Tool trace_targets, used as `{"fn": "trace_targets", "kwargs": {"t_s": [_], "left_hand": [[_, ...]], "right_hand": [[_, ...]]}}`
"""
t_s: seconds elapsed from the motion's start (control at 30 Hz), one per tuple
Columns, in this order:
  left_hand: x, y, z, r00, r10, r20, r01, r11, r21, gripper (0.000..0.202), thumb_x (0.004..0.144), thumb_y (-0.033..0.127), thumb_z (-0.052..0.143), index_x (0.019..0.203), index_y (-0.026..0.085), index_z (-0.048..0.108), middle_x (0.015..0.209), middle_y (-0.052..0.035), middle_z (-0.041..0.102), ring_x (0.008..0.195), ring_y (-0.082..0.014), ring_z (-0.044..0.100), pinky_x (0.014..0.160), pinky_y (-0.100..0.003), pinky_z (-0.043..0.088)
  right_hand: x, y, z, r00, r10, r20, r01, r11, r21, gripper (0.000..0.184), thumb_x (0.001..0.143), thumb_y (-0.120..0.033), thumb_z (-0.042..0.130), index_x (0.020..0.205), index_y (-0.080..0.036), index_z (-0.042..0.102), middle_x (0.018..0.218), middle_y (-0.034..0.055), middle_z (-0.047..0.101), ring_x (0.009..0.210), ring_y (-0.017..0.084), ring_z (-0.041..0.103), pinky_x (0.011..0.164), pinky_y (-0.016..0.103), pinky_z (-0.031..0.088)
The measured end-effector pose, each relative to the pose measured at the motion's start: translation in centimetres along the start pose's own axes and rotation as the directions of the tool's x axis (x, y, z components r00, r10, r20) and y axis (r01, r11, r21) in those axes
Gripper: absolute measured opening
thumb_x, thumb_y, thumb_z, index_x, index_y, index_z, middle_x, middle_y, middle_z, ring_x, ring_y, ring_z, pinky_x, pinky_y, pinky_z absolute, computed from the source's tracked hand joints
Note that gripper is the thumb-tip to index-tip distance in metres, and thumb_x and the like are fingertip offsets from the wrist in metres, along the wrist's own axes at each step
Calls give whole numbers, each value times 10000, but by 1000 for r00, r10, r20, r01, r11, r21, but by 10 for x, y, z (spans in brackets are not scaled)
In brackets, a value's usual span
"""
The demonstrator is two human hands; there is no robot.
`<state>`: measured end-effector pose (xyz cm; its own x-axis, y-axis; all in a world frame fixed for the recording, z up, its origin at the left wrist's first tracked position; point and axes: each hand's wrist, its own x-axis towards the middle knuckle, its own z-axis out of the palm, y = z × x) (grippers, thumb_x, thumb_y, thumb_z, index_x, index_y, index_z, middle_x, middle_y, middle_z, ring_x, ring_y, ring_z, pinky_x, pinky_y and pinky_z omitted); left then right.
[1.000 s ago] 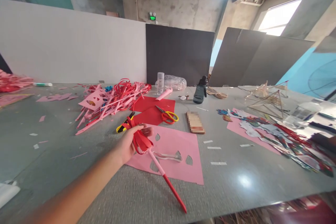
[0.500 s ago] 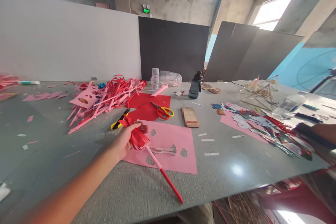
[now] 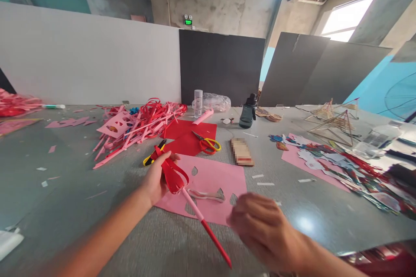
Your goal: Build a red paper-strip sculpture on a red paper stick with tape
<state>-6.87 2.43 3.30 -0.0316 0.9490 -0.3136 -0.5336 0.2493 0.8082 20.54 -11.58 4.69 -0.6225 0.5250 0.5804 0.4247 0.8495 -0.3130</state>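
My left hand (image 3: 156,180) is closed around the head of a paper flower (image 3: 176,179), made of red looped strips. Its rolled stem, pink above and red below, slants down to the right toward the table's near edge. Under it lies a pink paper sheet (image 3: 208,212) with leaf-shaped holes cut in it, and a thin whitish strip (image 3: 208,196) rests on that sheet. By the sheet's lower right corner is my right hand (image 3: 260,225), fingers curled in and slightly blurred; whatever they may hold is hidden. A yellow-black cutter (image 3: 148,159) lies just behind my left hand.
Scissors (image 3: 208,143) lie on red paper (image 3: 185,147). Beyond, red and pink paper sticks (image 3: 139,123) form a heap. A dark bottle (image 3: 248,114) and a clear spray can (image 3: 198,104) stand at the back. Colourful cutouts (image 3: 341,164) cover the right side.
My right hand has come into view from the right with its fingers curled. The left hand keeps hold of the paper flower, whose loops now hang differently. The camera view has shifted slightly.
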Motion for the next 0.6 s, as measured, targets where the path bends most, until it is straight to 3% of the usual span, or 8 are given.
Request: {"fn": "trace_targets", "kwargs": {"t_s": [0.07,0.13,0.2,0.27,0.33,0.37,0.47,0.6], "left_hand": [[-1,3,1,1000,4,-20,-5,998,-63,169,943,217,591,820,140,678,729,-18,712,403,-98,567,379,-211,450],[0,6,1,999,22,-44,-27,992,-127,206,973,180,543,817,132,668,710,-17,703,418,-97,587,391,-207,470],[2,7,-1,996,32,-86,-46,983,-176,234,995,167,510,825,132,666,691,-13,695,451,-101,619,412,-202,495],[5,7,-4,989,56,-138,-81,981,-179,220,1000,182,518,851,143,676,707,-19,711,489,-109,651,433,-200,516],[9,6,-7,977,110,-181,-138,979,-152,160,982,189,559,887,165,686,755,-29,741,537,-116,680,457,-193,530],[11,5,-8,973,133,-191,-161,977,-137,128,970,188,580,901,176,688,773,-31,750,551,-119,686,457,-189,528],[16,1,-11,970,153,-188,-178,976,-124,78,945,170,620,919,189,690,792,-34,762,539,-115,668,424,-182,501],[19,-7,-10,983,104,-152,-121,987,-108,63,934,159,640,907,180,693,805,-36,766,503,-92,630,423,-172,510]], "right_hand": [[31,27,7,987,-91,-134,87,996,-30,429,942,-50,475,1263,-273,652,932,85,734,804,233,677,705,394,546],[52,51,15,978,-21,-206,25,1000,13,349,983,-132,470,1252,-261,652,1028,109,707,907,246,668,776,408,540],[62,72,25,942,174,-288,-129,977,168,266,1038,-277,455,1199,-260,665,1060,107,674,967,250,646,831,413,533],[62,90,34,846,412,-340,-265,876,402,294,1066,-408,423,1135,-262,669,974,72,647,890,224,630,798,379,531],[56,102,43,759,576,-304,-319,735,598,293,1049,-476,473,1080,-255,663,851,29,611,741,185,590,699,327,511],[51,107,47,741,619,-260,-331,675,659,273,1023,-488,535,1056,-247,659,810,16,601,697,172,573,662,309,495],[42,110,57,732,671,-118,-359,527,770,264,970,-474,648,1098,-244,635,769,-5,608,649,149,556,619,278,459],[43,109,62,700,713,-34,-355,389,850,435,937,-459,702,1300,-274,549,795,-12,621,658,144,544,600,262,442]]}}
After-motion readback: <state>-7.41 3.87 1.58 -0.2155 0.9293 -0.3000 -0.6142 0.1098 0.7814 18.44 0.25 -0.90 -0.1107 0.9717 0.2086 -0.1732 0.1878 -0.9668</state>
